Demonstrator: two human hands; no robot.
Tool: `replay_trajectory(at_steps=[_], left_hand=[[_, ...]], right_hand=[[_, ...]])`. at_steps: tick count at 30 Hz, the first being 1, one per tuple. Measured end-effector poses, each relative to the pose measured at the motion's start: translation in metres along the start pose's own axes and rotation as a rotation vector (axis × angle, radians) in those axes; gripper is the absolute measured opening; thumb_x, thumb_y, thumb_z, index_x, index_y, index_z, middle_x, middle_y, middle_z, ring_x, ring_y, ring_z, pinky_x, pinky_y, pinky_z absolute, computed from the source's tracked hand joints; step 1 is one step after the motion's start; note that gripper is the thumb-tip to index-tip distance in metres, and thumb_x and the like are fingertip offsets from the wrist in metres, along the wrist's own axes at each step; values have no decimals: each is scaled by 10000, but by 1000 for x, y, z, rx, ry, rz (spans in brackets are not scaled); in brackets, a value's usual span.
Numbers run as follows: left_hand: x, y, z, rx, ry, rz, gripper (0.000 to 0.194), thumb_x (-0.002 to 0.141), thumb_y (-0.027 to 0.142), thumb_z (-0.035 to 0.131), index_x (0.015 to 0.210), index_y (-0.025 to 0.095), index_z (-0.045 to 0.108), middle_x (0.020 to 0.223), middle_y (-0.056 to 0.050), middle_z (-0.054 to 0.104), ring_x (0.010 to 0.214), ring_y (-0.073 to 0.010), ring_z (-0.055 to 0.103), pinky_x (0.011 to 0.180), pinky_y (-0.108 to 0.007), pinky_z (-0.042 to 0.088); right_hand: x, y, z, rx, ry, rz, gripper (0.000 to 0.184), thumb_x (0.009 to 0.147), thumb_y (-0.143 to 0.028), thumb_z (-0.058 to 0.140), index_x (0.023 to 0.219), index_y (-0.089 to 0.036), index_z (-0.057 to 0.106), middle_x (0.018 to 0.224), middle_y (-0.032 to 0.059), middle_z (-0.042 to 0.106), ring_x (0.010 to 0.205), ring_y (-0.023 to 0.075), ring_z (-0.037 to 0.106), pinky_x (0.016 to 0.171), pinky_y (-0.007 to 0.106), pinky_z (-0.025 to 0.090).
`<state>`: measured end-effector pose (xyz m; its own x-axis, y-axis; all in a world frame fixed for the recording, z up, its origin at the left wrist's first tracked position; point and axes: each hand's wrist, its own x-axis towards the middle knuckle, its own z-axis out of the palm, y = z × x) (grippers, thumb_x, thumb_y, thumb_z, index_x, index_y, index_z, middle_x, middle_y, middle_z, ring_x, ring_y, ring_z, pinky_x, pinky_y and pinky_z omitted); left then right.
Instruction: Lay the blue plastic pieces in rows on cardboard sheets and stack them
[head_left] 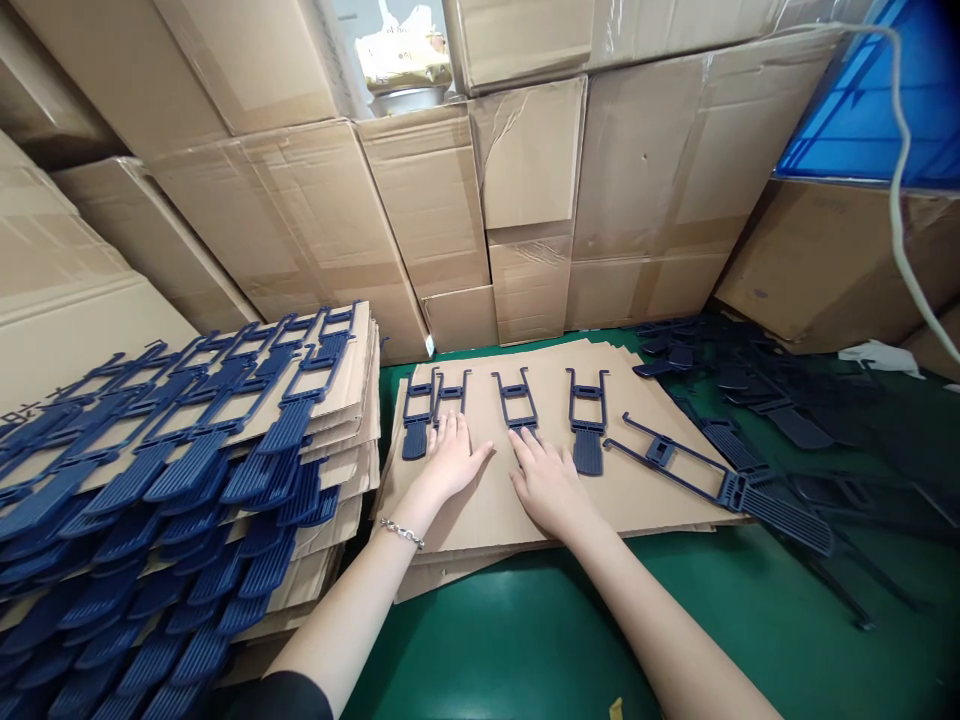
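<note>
Several dark blue plastic frames with ribbed paddle ends lie on a cardboard sheet (pixel 480 510) in front of me. My left hand (pixel 454 460) rests flat, fingers spread, over the lower end of the second blue frame (pixel 453 390). Left of it, close by, is another blue frame (pixel 417 415). My right hand (pixel 551 485) lies open with its fingertips on the lower end of a third frame (pixel 517 402), hiding its paddle. A further frame (pixel 588 420) lies just right of that hand. One longer frame (pixel 675 465) sits slanted across the sheet's right edge.
On the left rises a stack of cardboard sheets (pixel 337 430) layered with rows of blue frames (pixel 187 460). A loose pile of dark frames (pixel 780 390) covers the right of the green table (pixel 517 640). Cardboard boxes (pixel 420 200) form a wall behind; a pale cable (pixel 896 190) hangs right.
</note>
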<state>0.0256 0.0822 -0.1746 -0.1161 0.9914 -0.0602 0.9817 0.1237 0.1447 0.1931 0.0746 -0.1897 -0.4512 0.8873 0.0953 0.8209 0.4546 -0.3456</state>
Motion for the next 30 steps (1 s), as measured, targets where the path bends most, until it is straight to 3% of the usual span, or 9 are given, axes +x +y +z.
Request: replay_trajectory(at_steps=[12, 17, 20, 25, 30], left_hand=[[11, 6, -2, 33, 65, -60, 793, 808, 586, 226, 1367, 28, 164, 1445, -185, 86, 1334, -277, 14, 1061, -486, 39], [-4, -7, -5, 44, 98, -59, 711, 825, 578, 186, 1387, 142, 164, 1464, -96, 6, 1334, -283, -21, 1048, -528, 31], [-22, -17, -4, 66, 79, -40, 732, 817, 605, 144, 1390, 150, 151, 1463, -56, 7, 1334, -281, -22, 1048, -535, 40], [-46, -28, 3, 93, 72, -22, 767, 804, 635, 120, 1393, 142, 118, 1456, -94, 4, 1330, -299, -7, 1042, -542, 67], [-47, -37, 8, 53, 122, -116, 749, 804, 635, 167, 1393, 179, 93, 1446, -187, 62, 1316, -345, 28, 1029, -539, 125]], right_hand=[[-1, -1, -2, 8, -47, 11, 497, 884, -303, 310, 1366, -182, 310, 1426, 44, 176, 1286, 256, 191, 1024, 522, 136], [0, -1, 0, 2, -53, 11, 501, 885, -307, 298, 1367, -171, 310, 1426, 35, 173, 1290, 250, 182, 1033, 499, 145], [4, -4, 2, 8, -68, 15, 513, 881, -317, 300, 1370, -163, 302, 1429, 37, 163, 1292, 247, 183, 1035, 479, 165], [20, -18, 6, 2, -70, 22, 551, 871, -345, 323, 1381, -143, 277, 1431, 66, 154, 1299, 266, 153, 1044, 450, 160], [41, -34, 8, -13, -86, 16, 564, 863, -363, 335, 1372, -124, 298, 1427, 90, 168, 1286, 291, 178, 1041, 449, 161]])
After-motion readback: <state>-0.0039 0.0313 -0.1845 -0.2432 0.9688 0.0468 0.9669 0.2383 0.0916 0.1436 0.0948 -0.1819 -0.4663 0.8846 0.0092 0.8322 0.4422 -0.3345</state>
